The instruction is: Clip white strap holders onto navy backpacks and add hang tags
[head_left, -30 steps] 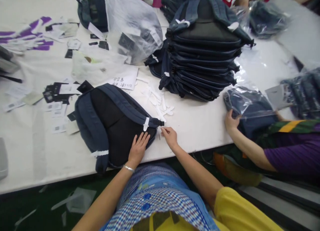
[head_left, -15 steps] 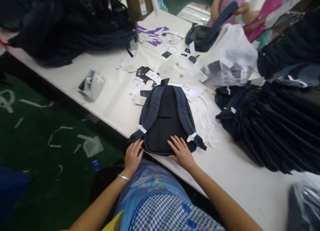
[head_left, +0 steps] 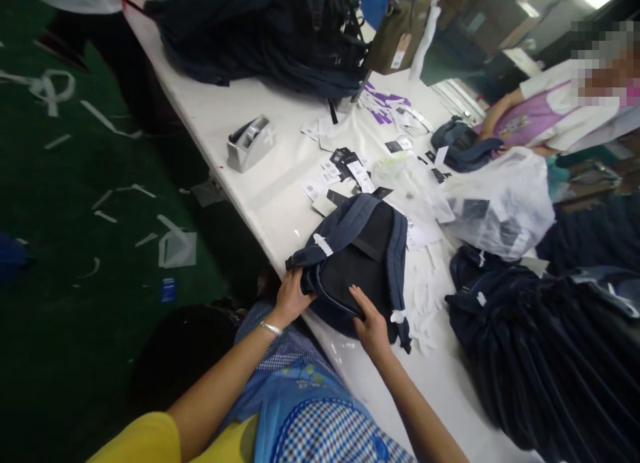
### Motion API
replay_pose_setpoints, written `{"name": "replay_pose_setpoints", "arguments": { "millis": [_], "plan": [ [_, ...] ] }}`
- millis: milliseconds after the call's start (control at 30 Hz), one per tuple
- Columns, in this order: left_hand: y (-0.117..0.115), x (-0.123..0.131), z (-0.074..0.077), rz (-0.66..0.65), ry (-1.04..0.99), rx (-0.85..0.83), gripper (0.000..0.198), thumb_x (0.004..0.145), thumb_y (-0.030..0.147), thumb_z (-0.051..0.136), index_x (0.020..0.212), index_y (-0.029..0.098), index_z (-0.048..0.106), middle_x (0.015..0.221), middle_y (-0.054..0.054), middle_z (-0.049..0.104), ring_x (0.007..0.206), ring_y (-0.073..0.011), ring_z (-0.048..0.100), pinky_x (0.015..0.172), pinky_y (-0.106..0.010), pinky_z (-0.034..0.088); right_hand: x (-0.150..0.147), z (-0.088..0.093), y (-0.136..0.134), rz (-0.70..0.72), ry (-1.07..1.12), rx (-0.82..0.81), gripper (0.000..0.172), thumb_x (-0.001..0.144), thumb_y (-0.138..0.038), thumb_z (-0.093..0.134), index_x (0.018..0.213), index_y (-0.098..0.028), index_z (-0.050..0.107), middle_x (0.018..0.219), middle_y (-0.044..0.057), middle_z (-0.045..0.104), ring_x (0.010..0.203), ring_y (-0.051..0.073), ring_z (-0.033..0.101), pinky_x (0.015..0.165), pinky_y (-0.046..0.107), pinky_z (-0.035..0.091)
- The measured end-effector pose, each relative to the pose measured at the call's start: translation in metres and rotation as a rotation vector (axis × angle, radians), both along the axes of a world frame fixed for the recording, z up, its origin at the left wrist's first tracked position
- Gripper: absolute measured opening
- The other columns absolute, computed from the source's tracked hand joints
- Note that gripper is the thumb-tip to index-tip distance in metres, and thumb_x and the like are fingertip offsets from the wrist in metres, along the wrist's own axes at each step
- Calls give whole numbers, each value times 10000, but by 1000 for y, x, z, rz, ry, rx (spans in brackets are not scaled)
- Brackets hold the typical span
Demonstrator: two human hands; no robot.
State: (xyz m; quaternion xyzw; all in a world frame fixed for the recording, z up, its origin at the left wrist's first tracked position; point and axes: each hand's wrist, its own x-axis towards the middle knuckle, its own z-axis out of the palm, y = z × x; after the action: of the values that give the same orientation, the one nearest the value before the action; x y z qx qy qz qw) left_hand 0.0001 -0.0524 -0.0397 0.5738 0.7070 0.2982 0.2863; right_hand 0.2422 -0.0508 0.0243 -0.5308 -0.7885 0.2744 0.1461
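A navy backpack [head_left: 357, 266] with a black back panel lies on the white table, straps upward and its bottom toward me. White paper wraps sit on the lower ends of its straps. My left hand [head_left: 294, 296], with a silver bracelet on the wrist, grips the bag's lower left corner; some fingertips are hidden beside the strap. Fingers outstretched, my right hand [head_left: 373, 324] rests on the lower part of the back panel. Black and white tags [head_left: 345, 166] lie just beyond the top of the bag.
A pile of dark bags [head_left: 280, 43] covers the far left of the table [head_left: 215, 116], near a grey tape dispenser [head_left: 251, 143]. On the right are a clear plastic bag [head_left: 505, 203] and stacked navy backpacks [head_left: 545, 356]. Across the table, a co-worker [head_left: 540, 109] handles another backpack. Paper scraps litter the green floor.
The view has swung to the right. The backpack has turned, its bottom left corner lifting somewhat, and my left hand has closed around that corner. The co-worker's bag strap has come down.
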Motion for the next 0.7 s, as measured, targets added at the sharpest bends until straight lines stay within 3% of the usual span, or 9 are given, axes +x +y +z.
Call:
{"name": "replay_pose_setpoints", "arguments": {
  "millis": [200,333,500,600,700],
  "plan": [
    [17,-3,5,66,-81,48,595,648,283,770,1203,161,591,1174,-140,642,1126,-325,590,988,-425,491,-6,5,-1,-27,13,17,600,834,-99,455,1417,-242,456,1438,46,459,1364,221,394,1164,486,331],
    [13,-5,-2,121,-239,63,540,693,277,739,1198,164,584,1174,-120,641,1126,-287,591,983,-403,489,-7,7,-7,-98,20,66,610,822,-81,444,1408,-246,469,1446,43,448,1356,222,405,1159,483,339],
    [10,-16,-14,-125,-233,-142,689,685,408,766,1276,144,531,1211,-161,617,1129,-338,582,954,-461,483,-10,9,-8,-97,40,104,600,822,-64,445,1383,-272,499,1425,18,477,1332,207,438,1154,457,348],
    [19,-22,-4,-167,-263,2,727,685,446,770,1303,161,515,1269,-152,589,1211,-320,523,1033,-456,421,-12,14,-5,-136,79,123,564,851,-75,455,1375,-275,505,1411,15,495,1311,190,464,1140,412,376],
    [28,-27,15,-135,-208,51,595,721,402,745,1251,200,567,1227,-111,631,1180,-298,548,1077,-475,364,-13,19,-3,-138,95,138,534,866,-88,462,1367,-264,517,1395,24,511,1300,190,477,1134,400,386]
  ]
}}
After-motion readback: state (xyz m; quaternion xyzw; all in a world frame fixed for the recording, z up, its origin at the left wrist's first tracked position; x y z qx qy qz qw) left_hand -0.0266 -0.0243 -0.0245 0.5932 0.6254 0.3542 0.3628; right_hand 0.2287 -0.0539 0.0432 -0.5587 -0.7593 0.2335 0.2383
